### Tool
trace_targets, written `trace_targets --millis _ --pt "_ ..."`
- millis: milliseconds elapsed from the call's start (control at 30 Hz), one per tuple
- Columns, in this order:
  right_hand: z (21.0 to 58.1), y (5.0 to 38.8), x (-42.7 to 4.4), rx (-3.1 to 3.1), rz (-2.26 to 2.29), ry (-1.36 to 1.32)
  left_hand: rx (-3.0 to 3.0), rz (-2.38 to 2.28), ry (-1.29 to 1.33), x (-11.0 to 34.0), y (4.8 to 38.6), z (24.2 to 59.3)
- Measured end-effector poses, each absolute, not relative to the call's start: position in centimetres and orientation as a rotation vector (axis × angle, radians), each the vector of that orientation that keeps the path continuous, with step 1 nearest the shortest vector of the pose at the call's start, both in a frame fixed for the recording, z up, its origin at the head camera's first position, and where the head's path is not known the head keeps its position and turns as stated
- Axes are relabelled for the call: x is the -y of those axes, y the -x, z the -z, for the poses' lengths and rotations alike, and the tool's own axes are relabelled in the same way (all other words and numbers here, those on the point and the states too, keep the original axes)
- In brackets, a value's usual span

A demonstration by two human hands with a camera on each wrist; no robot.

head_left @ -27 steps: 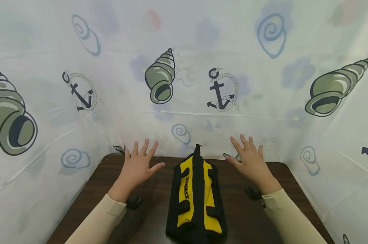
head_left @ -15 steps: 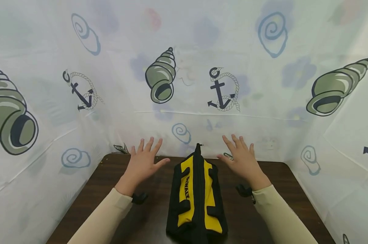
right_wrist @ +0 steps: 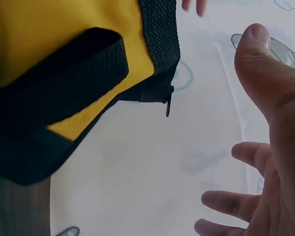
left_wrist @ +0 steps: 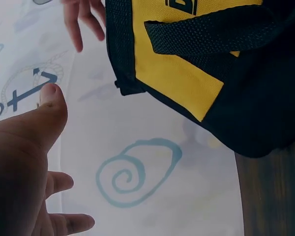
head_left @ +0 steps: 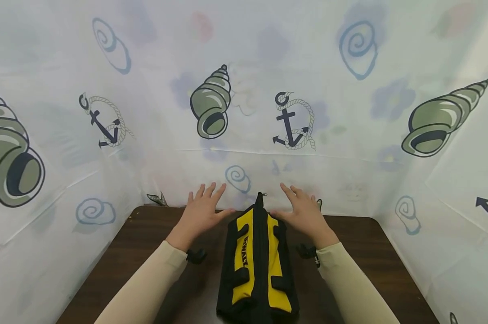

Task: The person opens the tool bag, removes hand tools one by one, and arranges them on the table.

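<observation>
A black and yellow zippered tool bag (head_left: 249, 265) stands lengthwise on the dark wooden table (head_left: 361, 270). My left hand (head_left: 201, 213) hovers by its far left end, fingers spread and thumb pointing toward the bag. On the other side my right hand (head_left: 304, 213) mirrors it, its thumb near the bag's far right corner. Both wrist views show a gap between hand and bag. In the right wrist view a zipper pull (right_wrist: 169, 101) hangs at the bag's end. Black strap handles (left_wrist: 211, 34) lie along its sides.
A white cloth (head_left: 252, 117) printed with shells and anchors hangs behind the table and along both sides. The table's far edge lies just beyond the bag. Dark wrist-worn devices (head_left: 196, 256) sit at both cuffs.
Both hands have moved inward, from wide apart to close beside the bag's far end. The bag stays in its place on the table; the head view has shifted slightly.
</observation>
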State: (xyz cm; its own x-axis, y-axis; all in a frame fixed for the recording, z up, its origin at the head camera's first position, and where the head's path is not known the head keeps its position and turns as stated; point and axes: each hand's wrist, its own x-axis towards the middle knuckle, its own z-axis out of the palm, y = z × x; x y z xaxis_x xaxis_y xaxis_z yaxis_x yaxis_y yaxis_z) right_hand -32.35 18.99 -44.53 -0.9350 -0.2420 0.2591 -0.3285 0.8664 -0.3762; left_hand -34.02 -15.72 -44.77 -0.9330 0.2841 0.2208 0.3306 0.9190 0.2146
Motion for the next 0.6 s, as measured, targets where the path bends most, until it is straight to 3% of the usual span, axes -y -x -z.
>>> trace_targets --millis 600 --pt "44.8 35.6 -15.7 2.900 -1.115 -0.473 2.950 0.405 0.766 11.9 38.0 44.3"
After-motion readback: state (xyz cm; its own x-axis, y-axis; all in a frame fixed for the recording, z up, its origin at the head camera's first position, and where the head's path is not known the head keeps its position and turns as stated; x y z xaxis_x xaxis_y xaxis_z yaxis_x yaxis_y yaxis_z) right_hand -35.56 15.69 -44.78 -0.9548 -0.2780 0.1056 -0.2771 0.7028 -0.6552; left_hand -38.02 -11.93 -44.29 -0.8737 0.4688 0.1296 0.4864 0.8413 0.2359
